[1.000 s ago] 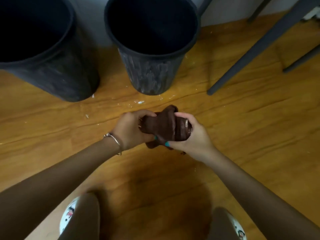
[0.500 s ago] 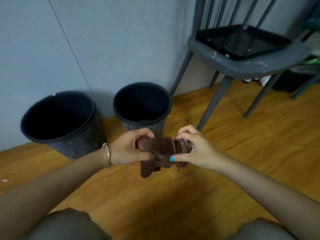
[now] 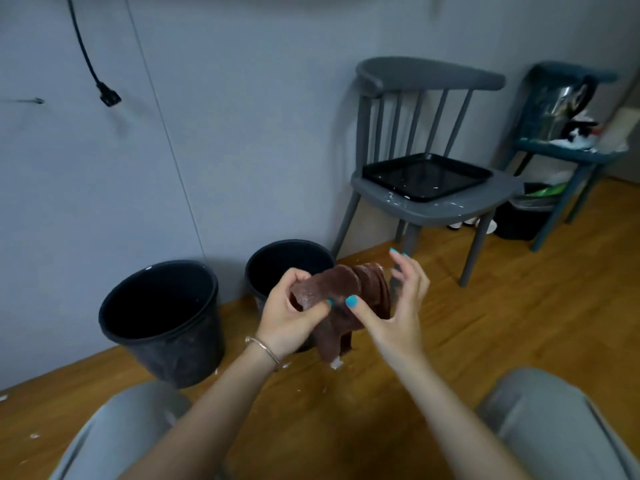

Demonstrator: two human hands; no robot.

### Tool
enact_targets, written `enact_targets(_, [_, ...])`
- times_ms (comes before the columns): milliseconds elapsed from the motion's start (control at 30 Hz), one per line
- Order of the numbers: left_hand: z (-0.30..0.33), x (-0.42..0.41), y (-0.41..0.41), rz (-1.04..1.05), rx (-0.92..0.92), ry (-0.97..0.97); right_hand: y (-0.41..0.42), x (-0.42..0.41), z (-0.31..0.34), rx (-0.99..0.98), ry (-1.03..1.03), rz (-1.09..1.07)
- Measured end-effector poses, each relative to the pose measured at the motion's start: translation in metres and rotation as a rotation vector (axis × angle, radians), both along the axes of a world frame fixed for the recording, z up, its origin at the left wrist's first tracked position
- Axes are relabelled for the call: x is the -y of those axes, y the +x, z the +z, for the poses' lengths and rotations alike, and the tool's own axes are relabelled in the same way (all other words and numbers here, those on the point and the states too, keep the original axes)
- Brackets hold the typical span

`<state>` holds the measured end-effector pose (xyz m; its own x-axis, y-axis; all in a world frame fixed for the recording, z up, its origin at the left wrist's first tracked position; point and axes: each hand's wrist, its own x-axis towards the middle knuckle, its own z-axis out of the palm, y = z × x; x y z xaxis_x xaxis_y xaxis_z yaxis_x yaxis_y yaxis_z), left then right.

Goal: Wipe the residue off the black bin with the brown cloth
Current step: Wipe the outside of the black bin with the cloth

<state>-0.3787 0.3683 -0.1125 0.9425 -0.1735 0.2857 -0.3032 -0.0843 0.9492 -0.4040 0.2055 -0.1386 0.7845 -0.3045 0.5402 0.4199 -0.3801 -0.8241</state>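
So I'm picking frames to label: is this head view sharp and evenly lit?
Head view: dim, flat light; right hand fingers motion-blurred, brown cloth fairly sharp; insides of both black bins lost in shadow; wide-angle bends wall and grey chair.

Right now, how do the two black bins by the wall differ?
The left bin is in full view; the right bin is partly hidden behind the brown cloth and the left hand. The left bin looks larger and nearer; the right bin sits further back, closer to the grey chair. Both are black, round, upright and open-topped on the wooden floor.
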Motion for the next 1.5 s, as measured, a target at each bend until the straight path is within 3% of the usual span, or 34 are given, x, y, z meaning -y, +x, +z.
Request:
enact_targets(67, [-0.006,0.008,-0.013,0.171,0.039,-0.020,-0.012,-0.016,0.002,0.025,0.003,-0.044])
enact_targets(133, [-0.011,0.013,-0.022,0.261,0.063,-0.060,-0.023,-0.031,0.006,-0.100,0.102,-0.016])
enact_targets(267, [-0.021,0.029,-0.036,0.249,0.093,-0.150,-0.034,-0.040,0.008,-0.333,0.344,0.103])
enact_targets(367, [-0.030,0.043,-0.048,0.132,0.128,-0.161,-0.040,-0.036,-0.003,-0.307,0.467,0.222])
enact_targets(533, [-0.037,0.042,-0.066,-0.108,0.075,0.045,-0.052,-0.015,-0.008,-0.269,0.713,0.277])
enact_targets(667, [-0.011,0.028,-0.075,-0.391,-0.137,0.106,-0.054,-0.001,-0.001,-0.314,0.699,0.321])
enact_targets(733, [0.002,0.021,-0.072,-0.435,-0.207,0.199,-0.051,0.004,0.001,-0.343,0.709,0.323])
enact_targets(800, [0.005,0.015,-0.062,-0.366,-0.218,0.266,-0.046,0.004,-0.004,-0.381,0.719,0.337])
enact_targets(900, [-0.012,0.010,-0.039,-0.164,-0.263,0.213,-0.039,0.000,-0.019,-0.481,0.824,0.316])
enact_targets(1067, [-0.070,0.002,0.019,0.000,-0.315,0.188,-0.011,-0.001,-0.062,-0.539,0.909,0.128])
enact_targets(1233, [-0.131,-0.006,0.080,0.179,-0.148,0.521,0.021,0.006,-0.091,-0.606,0.882,0.038])
enact_targets(1367, [-0.160,-0.009,0.134,0.243,0.090,0.810,0.052,0.016,-0.107,-0.609,0.801,0.032])
enact_targets(1500, [-0.176,-0.005,0.177,0.183,0.040,0.941,0.071,0.022,-0.120,-0.644,0.789,0.005])
